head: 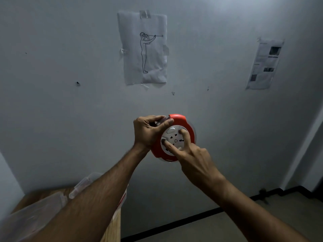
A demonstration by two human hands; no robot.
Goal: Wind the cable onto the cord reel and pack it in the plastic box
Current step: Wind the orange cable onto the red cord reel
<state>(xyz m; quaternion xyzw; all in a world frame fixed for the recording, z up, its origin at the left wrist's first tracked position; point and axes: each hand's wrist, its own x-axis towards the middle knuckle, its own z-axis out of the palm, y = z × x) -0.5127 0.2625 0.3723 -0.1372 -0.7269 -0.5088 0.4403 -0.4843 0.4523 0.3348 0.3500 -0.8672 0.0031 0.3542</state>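
Cord reel point(174, 137) sits raised in front of us, gripped between both hands against the backdrop of a grey wall point(70, 102). It is a round red housing with a white socket face turned toward us, and a clear rim shows at its far right edge. We cannot see any loose cable hanging from it.

Our left hand point(148, 131) clamps the reel's upper left edge, fingers curled over the top of the red housing and the thumb laid across the edge of the white face. Our right hand point(194, 158) comes in from lower right of the reel; its fingers point(167, 144) press onto the white face, one near the lower left of the disc and another near its upper right, while the rest of the hand wraps the reel's lower rim.

Below our left forearm, well apart from the reel, a clear plastic box point(35, 212) rests on a wooden surface point(111, 231); the forearm hides much of it, and a latch-like clear piece shows just beside the arm. Above both hands, a sheet of paper point(143, 48) with a line drawing of a standing figure is taped to the wall, and up to the right of our right hand a second printed sheet point(264, 65) hangs there too.
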